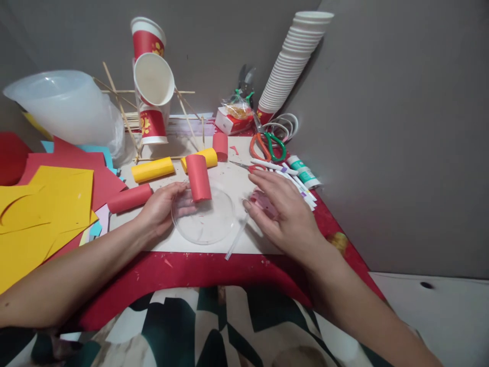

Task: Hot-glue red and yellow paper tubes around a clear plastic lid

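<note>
Disc (216, 221) is apparently held at nine o'clock by left hand (163, 206); at three, right hand's (280, 211) grip cannot be told. Red roll (199, 178) seemingly being positioned; steadiness is called for.

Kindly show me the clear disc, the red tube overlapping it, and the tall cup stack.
Clear disc (209, 220), head view: bare flat surface.
Red tube (199, 178), head view: middle of its side.
Tall cup stack (292, 58), head view: nested rims.

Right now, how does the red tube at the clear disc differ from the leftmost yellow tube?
The red tube looks nearly upright; the yellow tube lies on its side. The red tube shows against the clear disc; the yellow tube lies over the pale sheet. Both are cylinders.
</note>
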Motion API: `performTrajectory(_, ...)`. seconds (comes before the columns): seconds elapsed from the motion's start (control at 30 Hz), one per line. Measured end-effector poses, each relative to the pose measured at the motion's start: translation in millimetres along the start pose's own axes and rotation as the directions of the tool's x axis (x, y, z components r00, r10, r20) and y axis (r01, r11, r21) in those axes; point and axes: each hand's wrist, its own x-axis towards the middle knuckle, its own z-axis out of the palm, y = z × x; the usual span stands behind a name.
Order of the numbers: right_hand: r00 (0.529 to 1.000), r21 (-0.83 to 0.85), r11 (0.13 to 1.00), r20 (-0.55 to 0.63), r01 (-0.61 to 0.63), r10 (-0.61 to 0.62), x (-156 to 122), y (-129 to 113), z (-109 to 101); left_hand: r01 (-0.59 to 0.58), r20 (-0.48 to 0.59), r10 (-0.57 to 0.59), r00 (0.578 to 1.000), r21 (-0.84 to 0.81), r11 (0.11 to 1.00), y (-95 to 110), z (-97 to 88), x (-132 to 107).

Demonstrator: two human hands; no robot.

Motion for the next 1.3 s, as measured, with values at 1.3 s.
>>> performTrajectory(1.3,0.538,0.749,0.596,-0.389,-0.288,0.748,-17,1,-66,-0.312,0.231,0.224,0.947,0.486,0.816,-8,-16.4,9)
